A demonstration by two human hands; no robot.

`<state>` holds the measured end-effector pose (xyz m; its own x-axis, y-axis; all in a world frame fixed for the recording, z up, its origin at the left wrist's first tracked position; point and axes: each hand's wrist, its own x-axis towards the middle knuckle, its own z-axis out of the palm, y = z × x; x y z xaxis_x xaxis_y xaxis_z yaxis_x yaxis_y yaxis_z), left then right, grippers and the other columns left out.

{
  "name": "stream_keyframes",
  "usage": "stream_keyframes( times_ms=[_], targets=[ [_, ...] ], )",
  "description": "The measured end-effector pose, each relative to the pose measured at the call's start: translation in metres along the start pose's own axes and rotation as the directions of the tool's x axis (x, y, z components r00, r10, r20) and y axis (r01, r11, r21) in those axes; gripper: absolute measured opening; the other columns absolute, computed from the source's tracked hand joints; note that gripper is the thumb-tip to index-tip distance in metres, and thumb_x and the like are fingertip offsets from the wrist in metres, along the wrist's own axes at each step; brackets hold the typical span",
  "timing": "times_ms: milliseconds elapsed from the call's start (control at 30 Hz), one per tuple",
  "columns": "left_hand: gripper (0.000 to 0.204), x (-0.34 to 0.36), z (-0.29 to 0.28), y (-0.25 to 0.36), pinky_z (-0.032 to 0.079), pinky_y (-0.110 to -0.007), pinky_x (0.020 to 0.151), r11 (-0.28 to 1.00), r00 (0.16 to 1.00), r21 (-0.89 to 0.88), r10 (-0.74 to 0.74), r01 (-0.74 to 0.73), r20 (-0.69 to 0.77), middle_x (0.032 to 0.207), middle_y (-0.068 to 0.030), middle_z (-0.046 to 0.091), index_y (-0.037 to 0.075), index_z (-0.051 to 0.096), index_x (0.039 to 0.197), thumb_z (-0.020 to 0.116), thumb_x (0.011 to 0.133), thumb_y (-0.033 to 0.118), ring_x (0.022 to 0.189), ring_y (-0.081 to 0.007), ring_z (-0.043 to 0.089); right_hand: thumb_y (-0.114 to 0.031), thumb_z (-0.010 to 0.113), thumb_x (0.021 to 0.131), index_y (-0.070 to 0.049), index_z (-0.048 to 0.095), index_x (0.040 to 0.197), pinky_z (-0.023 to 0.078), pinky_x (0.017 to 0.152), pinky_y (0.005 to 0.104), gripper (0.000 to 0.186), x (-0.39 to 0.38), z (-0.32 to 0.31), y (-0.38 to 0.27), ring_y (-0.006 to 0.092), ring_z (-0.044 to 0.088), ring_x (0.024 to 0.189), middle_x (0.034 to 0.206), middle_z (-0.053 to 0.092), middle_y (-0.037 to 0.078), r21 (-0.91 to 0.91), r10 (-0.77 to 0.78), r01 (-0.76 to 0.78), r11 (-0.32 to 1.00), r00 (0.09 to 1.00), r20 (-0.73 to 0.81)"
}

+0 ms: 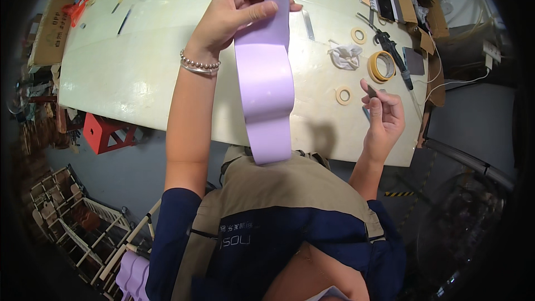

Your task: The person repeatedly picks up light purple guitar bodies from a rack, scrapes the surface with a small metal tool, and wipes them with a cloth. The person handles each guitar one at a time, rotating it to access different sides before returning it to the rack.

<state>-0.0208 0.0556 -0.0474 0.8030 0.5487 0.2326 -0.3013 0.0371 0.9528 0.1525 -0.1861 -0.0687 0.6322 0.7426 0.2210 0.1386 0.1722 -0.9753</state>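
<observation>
A glossy lilac ukulele [266,86] stands on its edge in front of me, its curved side turned up and its lower end against my apron. My left hand [237,14] is closed round it near the neck, thumb on the lilac surface; a white cover sits on one finger. At the right, above the table's near edge, my right hand [384,120] pinches a small dark flat piece [372,92] between thumb and fingers. That piece is apart from the ukulele, and its exact kind cannot be made out.
Right of the ukulele lie masking tape rolls [344,96], a wider yellow tape roll [382,67], a crumpled white cloth [345,56] and a black corded tool [393,50]. A phone [383,1] rests on a notebook. A red stool [106,134] and a rack [78,217] stand left.
</observation>
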Motion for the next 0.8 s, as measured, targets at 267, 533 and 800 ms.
stream_keyframes(
  times_ms=[267,533,800],
  targets=[
    [0.035,-0.014,-0.033,-0.032,0.052,-0.03,0.076,0.985,0.732,-0.161,-0.16,0.07,-0.662,0.078,-0.0094,0.054,-0.003,0.047,0.088,0.072,0.069,0.01,0.076,-0.0202,0.06,-0.02,0.036,0.093,0.002,0.035,0.104,0.048,0.06,0.0256,0.024,-0.017,-0.025,0.117,0.0223,0.06,0.075,0.102,0.056,0.025,0.315,0.485,-0.389,0.866,0.808,-0.336],
    [0.03,-0.045,-0.021,-0.039,0.053,-0.034,0.078,0.972,0.525,-0.174,-0.065,-0.161,-0.849,0.087,-0.0147,0.055,-0.006,0.048,0.089,0.07,0.07,0.004,0.083,-0.0221,0.059,-0.016,0.028,0.094,0.004,0.027,0.109,0.052,0.068,0.0308,0.025,-0.04,-0.024,0.145,0.0346,0.058,0.093,0.109,0.05,0.03,0.429,0.644,-0.507,0.748,0.71,-0.284],
    [0.032,-0.098,-0.035,-0.07,0.048,-0.034,0.085,0.858,0.365,-0.422,-0.307,-0.292,-0.879,0.096,-0.0134,0.053,-0.005,0.047,0.097,0.067,0.074,0.005,0.093,-0.0213,0.053,-0.018,0.037,0.093,0.002,0.036,0.106,0.05,0.063,0.0293,0.024,-0.056,0.005,0.166,0.0216,0.059,0.078,0.099,0.054,0.02,0.398,0.635,-0.54,0.742,0.756,-0.158]
  ],
)
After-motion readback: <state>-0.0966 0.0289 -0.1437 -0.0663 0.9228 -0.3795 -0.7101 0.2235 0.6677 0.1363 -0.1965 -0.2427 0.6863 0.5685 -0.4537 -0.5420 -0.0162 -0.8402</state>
